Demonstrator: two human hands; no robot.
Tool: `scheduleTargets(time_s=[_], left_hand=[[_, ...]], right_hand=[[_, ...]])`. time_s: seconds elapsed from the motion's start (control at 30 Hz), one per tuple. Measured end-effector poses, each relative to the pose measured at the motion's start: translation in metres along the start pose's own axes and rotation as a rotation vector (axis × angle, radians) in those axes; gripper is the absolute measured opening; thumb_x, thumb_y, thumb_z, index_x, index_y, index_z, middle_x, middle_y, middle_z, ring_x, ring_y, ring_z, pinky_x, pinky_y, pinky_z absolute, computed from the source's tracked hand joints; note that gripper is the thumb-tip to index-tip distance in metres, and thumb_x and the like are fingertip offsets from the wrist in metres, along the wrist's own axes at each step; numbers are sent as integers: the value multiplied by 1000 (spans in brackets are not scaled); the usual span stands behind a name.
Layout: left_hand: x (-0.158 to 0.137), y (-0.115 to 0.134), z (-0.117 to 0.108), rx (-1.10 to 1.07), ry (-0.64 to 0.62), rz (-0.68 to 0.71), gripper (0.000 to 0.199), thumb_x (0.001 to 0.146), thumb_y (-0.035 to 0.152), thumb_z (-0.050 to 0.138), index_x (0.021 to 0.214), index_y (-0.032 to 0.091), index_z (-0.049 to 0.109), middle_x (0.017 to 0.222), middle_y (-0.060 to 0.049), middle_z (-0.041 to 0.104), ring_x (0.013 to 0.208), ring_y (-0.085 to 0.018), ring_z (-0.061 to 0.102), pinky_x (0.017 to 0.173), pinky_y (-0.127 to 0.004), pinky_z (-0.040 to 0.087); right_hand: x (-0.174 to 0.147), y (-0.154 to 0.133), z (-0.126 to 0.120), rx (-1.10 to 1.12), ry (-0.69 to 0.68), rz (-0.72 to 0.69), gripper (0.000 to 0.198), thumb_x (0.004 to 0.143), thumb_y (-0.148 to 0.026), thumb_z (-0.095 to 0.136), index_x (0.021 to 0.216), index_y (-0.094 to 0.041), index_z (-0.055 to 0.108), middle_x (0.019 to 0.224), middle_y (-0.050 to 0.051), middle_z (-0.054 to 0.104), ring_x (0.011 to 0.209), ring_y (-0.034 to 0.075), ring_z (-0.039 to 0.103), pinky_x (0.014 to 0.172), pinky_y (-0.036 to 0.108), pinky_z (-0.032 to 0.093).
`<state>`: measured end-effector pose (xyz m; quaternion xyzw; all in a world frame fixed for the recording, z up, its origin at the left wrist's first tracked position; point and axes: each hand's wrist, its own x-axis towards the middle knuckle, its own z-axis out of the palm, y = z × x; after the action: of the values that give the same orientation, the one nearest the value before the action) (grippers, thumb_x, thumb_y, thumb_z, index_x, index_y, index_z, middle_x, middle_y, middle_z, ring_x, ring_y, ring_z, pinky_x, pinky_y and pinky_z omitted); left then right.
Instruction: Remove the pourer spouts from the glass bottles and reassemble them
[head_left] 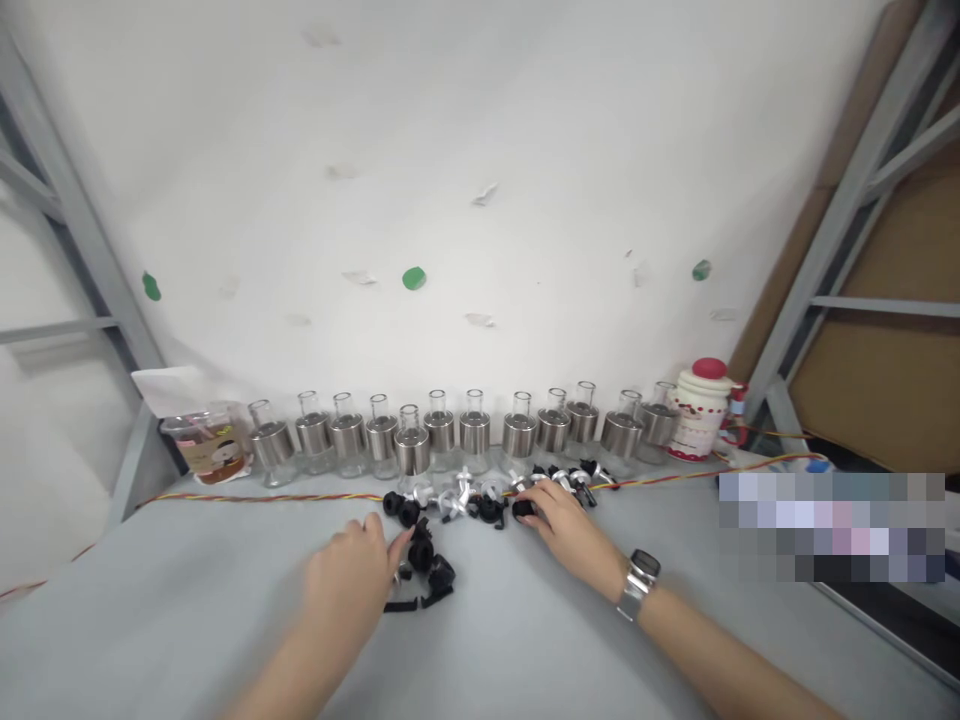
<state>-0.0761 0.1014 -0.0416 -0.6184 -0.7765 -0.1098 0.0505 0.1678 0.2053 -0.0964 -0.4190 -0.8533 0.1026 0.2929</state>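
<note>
My left hand (351,575) is closed, fingers curled and thumb stretched toward a small pile of black plastic parts (421,555). Whatever its fingertips pinch is hidden. Farther right, my right hand (561,525), with a silver watch on the wrist, has its fingertips closed around a small black round cap (523,511) at the table surface. Between the hands lies a row of small nozzle-like parts, some of them white or clear (463,492) and others black (491,510). More black and silvery parts (581,480) lie just beyond my right hand.
Several glass bottles with metal sleeves (412,450) line the white wall. A plastic cup (210,445) stands at the left, a red-topped white bottle (701,415) at the right. A twisted red-yellow wire (300,497) crosses the grey table (525,640). Metal frame posts flank both sides.
</note>
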Motion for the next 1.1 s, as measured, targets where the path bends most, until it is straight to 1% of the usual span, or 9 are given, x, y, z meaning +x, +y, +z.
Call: scheduleTargets(time_s=[0.1,0.27,0.37,0.43,0.6,0.77,0.83,0.97,1.1], left_hand=[[-3,1,0,60,-114,-17,36,85,36,35,85,11,60,67,-14,60,64,-27,61,56,-34,43],[-6,5,-2,-15,-181,47,34,85,35,33,97,13,56,73,-14,62,66,-25,62,57,-31,42],[-4,7,4,-80,-214,68,31,85,34,34,96,13,53,74,-12,62,68,-25,62,57,-30,42],[-2,6,10,-132,-226,75,29,85,33,32,93,13,51,74,-12,63,69,-25,62,57,-29,40],[3,1,17,-274,-251,105,28,84,38,31,89,17,48,71,-9,63,67,-24,62,54,-27,37],[0,-6,12,-541,-293,104,38,73,54,44,91,20,49,62,-1,60,44,-16,54,42,-23,33],[-2,-5,10,-641,-332,72,36,71,51,49,90,21,48,61,1,58,40,-14,51,38,-21,31],[-1,-1,12,-718,-409,-9,26,71,41,51,87,21,47,55,4,52,36,-12,47,30,-18,25],[8,0,16,-783,-412,-58,25,71,39,51,86,19,46,51,7,45,33,-11,45,24,-17,27]], right_hand=[[0,-1,-1,13,-7,9,21,79,-16,51,99,-22,56,95,5,53,90,21,49,83,34,38],[-1,-2,-1,68,19,65,16,77,-19,53,93,-22,58,90,5,53,85,21,50,80,36,37],[-1,-3,-2,139,53,107,7,75,-21,56,81,-20,58,86,5,54,81,21,50,79,38,36],[0,-4,-4,206,88,141,6,74,-26,56,78,-20,56,82,4,54,78,21,49,79,39,36],[3,-19,-15,491,141,248,23,79,-41,48,84,-19,50,72,2,53,66,17,50,64,32,42],[-2,-47,-17,799,86,326,36,80,-51,41,76,-16,49,60,-1,48,52,12,48,52,27,42],[-5,-54,-13,910,60,360,38,79,-52,43,73,-15,49,56,-2,46,48,10,46,48,25,40],[-10,-59,-3,1233,7,465,34,72,-48,57,66,-16,50,53,-4,46,45,7,41,45,21,34],[-10,-56,0,1300,-2,482,32,71,-47,60,67,-15,53,53,-4,49,46,8,42,46,21,34]])
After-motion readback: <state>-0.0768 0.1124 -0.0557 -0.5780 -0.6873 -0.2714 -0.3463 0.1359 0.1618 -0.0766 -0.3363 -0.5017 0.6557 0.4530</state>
